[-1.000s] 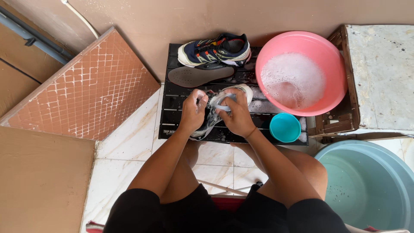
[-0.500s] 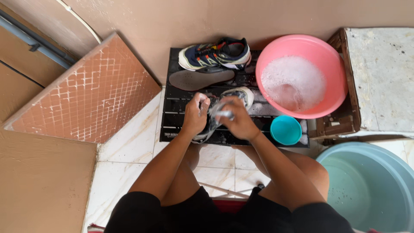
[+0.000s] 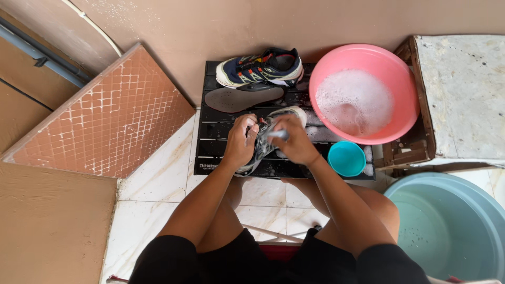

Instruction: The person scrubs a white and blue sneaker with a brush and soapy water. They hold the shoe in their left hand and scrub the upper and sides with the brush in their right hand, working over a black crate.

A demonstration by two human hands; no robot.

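Hands [image 3: 241, 143] [image 3: 294, 143] gripping soapy shoe [image 3: 263, 144] on mat [image 3: 210, 138].

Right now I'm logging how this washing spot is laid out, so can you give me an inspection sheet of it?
Surface: black slatted mat on pale floor tiles, wet and soapy.
Job's things: soapy shoe on the mat; small brush-like object, kind unclear.
Clutter: second shoe and loose insole at the mat's far edge; pink basin of suds; teal cup; large pale blue tub.
Grippers: left hand grips the shoe; right hand holds the brush-like object against it.
Cables: white line on the wall, kind unclear.
Surroundings: leaning brown tiled slab; stone-topped wooden stand.
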